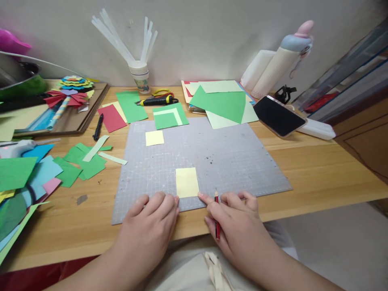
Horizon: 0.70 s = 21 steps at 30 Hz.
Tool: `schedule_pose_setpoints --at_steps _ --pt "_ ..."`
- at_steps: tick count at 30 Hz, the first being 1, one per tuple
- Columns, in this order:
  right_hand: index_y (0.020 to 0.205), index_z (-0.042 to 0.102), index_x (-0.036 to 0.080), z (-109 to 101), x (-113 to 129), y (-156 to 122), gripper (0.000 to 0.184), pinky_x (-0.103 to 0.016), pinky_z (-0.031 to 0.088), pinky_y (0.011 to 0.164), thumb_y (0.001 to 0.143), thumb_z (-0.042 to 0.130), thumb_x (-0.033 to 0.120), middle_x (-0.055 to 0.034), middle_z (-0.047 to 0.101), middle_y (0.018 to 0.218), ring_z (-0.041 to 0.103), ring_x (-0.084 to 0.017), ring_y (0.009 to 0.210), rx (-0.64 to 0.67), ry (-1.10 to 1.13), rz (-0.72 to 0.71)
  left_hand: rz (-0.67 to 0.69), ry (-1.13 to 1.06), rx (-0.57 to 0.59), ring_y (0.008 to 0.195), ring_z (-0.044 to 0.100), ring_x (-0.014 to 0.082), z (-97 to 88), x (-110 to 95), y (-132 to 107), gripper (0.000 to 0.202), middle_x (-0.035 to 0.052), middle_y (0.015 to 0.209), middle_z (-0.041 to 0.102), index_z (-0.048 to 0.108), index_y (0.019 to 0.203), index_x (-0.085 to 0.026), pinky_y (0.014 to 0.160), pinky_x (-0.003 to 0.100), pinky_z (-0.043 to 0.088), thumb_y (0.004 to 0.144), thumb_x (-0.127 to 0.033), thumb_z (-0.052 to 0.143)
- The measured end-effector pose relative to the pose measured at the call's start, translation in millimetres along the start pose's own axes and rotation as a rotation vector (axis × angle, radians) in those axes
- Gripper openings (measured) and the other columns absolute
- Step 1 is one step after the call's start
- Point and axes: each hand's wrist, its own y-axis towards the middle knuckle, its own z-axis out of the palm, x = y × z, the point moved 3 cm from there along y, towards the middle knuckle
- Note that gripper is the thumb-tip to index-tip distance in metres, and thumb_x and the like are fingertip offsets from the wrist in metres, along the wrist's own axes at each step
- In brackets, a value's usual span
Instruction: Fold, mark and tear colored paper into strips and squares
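A pale yellow paper rectangle lies flat on the grey cutting mat, near its front edge. My left hand rests there with its fingers curled, a fingertip at the paper's lower left corner. My right hand has a red and black pencil held between its fingers, point upward. Its index finger touches the lower right corner of the same paper. Farther back on the mat lies a smaller yellow paper piece.
Green scraps and a black pen lie left. Behind the mat are a black-yellow utility knife, stacked paper and a paper cup holding white sticks. A phone and a bottle stand right.
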Motion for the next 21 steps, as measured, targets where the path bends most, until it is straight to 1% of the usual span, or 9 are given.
schedule_pose_setpoints --at_steps 4,5,7,9,11,13,16,19,21 --pt "0.117 0.063 0.021 -2 2 3 0.031 -0.039 0.024 0.085 0.086 0.060 0.017 -0.0007 0.069 0.077 0.055 -0.019 0.081 0.012 -0.035 -0.024 -0.089 -0.090 0.104 0.076 0.053 0.0210 -5.9 19 18 0.029 0.0018 0.074 0.058 0.058 0.069 -0.021 0.072 0.040 0.032 0.093 -0.020 0.041" --pt "0.119 0.062 0.020 -2 3 4 0.033 -0.039 0.025 0.085 0.086 0.060 0.017 -0.0013 0.069 0.077 0.055 -0.019 0.082 0.013 -0.043 -0.034 -0.146 -0.149 0.121 0.079 0.054 0.0214 -5.2 26 26 0.028 0.0019 0.077 0.059 0.058 0.071 -0.021 0.075 0.041 0.032 0.094 -0.025 0.042" --pt "0.119 0.063 0.020 -3 4 6 0.033 -0.039 0.026 0.085 0.086 0.060 0.017 -0.0018 0.069 0.079 0.055 -0.018 0.082 0.009 -0.041 -0.046 -0.260 -0.281 0.128 0.093 0.055 0.0232 -0.4 38 43 0.014 0.0029 0.095 0.063 0.061 0.090 -0.023 0.082 0.041 0.033 0.091 -0.032 0.050" --pt "0.116 0.064 0.020 -3 4 8 0.030 -0.039 0.026 0.084 0.086 0.059 0.016 -0.0010 0.069 0.077 0.055 -0.018 0.080 -0.003 -0.017 -0.047 -0.326 -0.403 0.191 0.103 0.053 0.0261 9.9 45 58 0.026 0.0053 0.106 0.063 0.058 0.103 -0.021 0.087 0.041 0.034 0.082 -0.035 0.065" --pt "0.112 0.065 0.020 -2 3 8 0.027 -0.039 0.027 0.084 0.086 0.058 0.015 0.0002 0.068 0.072 0.055 -0.017 0.079 -0.020 0.020 -0.029 -0.352 -0.481 0.284 0.098 0.054 0.0273 20.6 48 71 0.035 0.0059 0.101 0.064 0.058 0.101 -0.020 0.084 0.040 0.036 0.073 -0.035 0.073" --pt "0.108 0.063 0.021 -1 1 7 0.022 -0.039 0.028 0.084 0.088 0.056 0.015 0.0006 0.070 0.075 0.056 -0.017 0.079 -0.036 0.078 -0.009 -0.354 -0.527 0.348 0.087 0.056 0.0253 25.7 48 78 0.031 0.0040 0.090 0.065 0.060 0.093 -0.020 0.077 0.037 0.037 0.069 -0.033 0.074" --pt "0.096 0.053 0.023 -2 -5 2 0.009 -0.041 0.029 0.087 0.089 0.054 0.017 -0.0040 0.073 0.105 0.056 -0.019 0.088 -0.094 0.206 0.010 -0.336 -0.595 0.421 0.070 0.055 0.0188 19.3 45 80 0.013 -0.0004 0.073 0.062 0.061 0.077 -0.021 0.065 0.031 0.037 0.074 -0.032 0.067" --pt "0.095 0.037 0.026 -7 -16 -1 0.026 -0.047 0.027 0.098 0.087 0.061 0.022 -0.0107 0.054 0.141 0.050 -0.023 0.112 -0.241 0.388 0.089 -0.353 -0.803 0.464 0.065 0.054 0.0142 0.8 39 73 0.020 -0.0032 0.069 0.061 0.061 0.076 -0.021 0.059 0.026 0.038 0.082 -0.040 0.058" --pt "0.098 0.032 0.028 -11 -23 1 0.039 -0.050 0.023 0.104 0.083 0.068 0.027 -0.0107 0.050 0.145 0.043 -0.025 0.125 -0.263 0.580 0.174 -0.419 -1.142 0.458 0.070 0.056 0.0128 -11.2 34 66 0.022 -0.0034 0.075 0.064 0.062 0.081 -0.021 0.063 0.024 0.042 0.082 -0.043 0.060"
